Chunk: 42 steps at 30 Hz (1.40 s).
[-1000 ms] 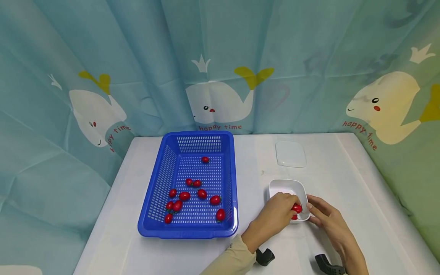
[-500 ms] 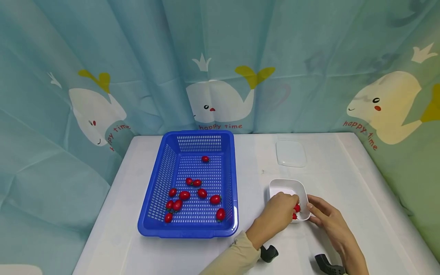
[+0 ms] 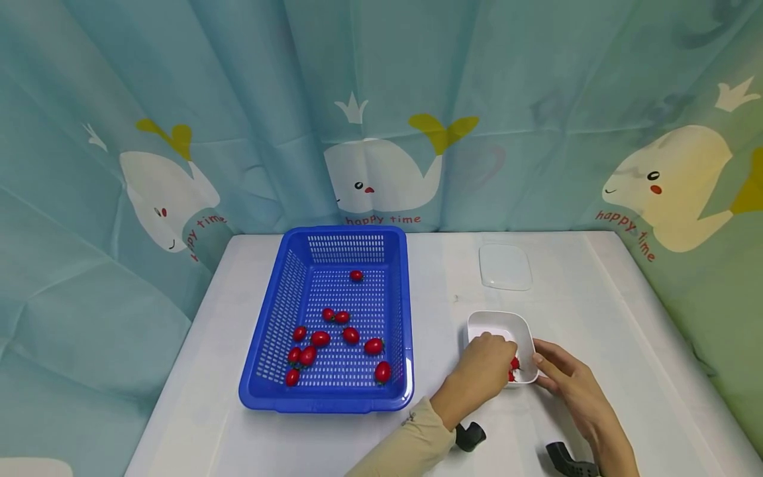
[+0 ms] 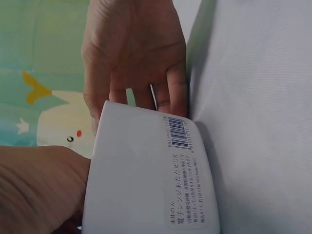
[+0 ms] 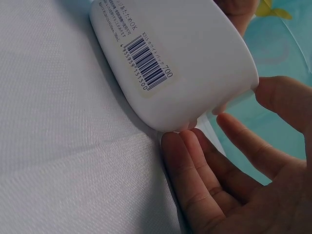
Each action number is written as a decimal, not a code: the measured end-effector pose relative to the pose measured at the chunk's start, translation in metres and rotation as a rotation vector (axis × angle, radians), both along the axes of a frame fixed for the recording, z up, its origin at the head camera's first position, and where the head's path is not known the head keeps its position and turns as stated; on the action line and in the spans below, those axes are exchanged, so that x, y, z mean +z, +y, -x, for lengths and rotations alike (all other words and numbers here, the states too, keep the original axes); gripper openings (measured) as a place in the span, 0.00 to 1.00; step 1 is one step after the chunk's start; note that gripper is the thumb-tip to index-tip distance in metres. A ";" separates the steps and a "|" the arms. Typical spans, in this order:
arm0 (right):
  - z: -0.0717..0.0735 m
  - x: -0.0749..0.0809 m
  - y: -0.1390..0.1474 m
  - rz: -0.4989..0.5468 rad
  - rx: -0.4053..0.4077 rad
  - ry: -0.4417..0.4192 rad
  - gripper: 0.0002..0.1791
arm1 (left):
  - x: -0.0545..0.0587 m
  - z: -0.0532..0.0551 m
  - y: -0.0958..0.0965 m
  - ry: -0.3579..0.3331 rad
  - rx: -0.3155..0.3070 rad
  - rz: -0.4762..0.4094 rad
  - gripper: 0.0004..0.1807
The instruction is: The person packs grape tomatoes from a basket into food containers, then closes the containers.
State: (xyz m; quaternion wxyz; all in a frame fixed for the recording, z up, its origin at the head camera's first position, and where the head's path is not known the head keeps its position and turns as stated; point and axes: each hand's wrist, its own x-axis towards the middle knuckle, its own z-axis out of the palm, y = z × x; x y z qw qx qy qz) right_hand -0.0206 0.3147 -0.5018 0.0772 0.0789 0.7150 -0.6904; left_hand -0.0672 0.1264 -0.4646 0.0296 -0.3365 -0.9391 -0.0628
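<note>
A small white square container (image 3: 496,320) stands on the table, right of the middle. Red cherry tomatoes (image 3: 515,364) show partly inside it, beside my left hand (image 3: 484,370). That hand reaches over the near-left rim with bent fingers; its fingertips are hidden inside, so what they hold cannot be seen. On the right side, my right hand (image 3: 573,379) steadies the container, thumb at the rim and fingertips against the outer wall. In the right wrist view the container's wall (image 5: 209,63) bears a printed barcode label (image 5: 146,61), and the right-hand fingers (image 5: 187,180) touch its lower edge.
A blue perforated basket (image 3: 408,331) with several cherry tomatoes (image 3: 320,339) stands to the left. Behind the container lies a clear lid (image 3: 505,267). Black wrist-worn devices (image 3: 471,437) sit by both forearms. A whale-print curtain (image 3: 381,79) hangs behind the white table.
My left wrist has shifted slightly to the right, its fingers still inside the container, covering more of the tomatoes there. The right hand, container and basket have stayed in place.
</note>
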 end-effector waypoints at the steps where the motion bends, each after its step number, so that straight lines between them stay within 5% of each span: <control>1: 0.000 0.000 0.000 0.002 0.001 -0.001 0.18 | 0.000 -0.001 0.000 0.014 -0.002 0.005 0.04; 7: 0.000 0.000 0.000 -0.005 -0.002 -0.018 0.17 | -0.003 -0.005 -0.005 0.096 0.006 -0.025 0.09; 17: -0.001 0.000 0.001 -0.002 -0.003 -0.020 0.16 | 0.003 -0.023 -0.020 0.175 -0.040 -0.215 0.14; 25: -0.001 0.000 0.003 -0.033 0.012 -0.032 0.19 | 0.023 -0.040 -0.035 -0.005 -0.145 -0.375 0.17; 35: 0.000 0.001 -0.001 -0.059 -0.018 -0.051 0.23 | 0.069 -0.049 -0.083 -0.309 -0.232 -0.497 0.15; 42: 0.000 0.001 -0.002 -0.045 -0.019 -0.064 0.25 | 0.095 -0.049 -0.117 -0.366 -0.243 -0.547 0.14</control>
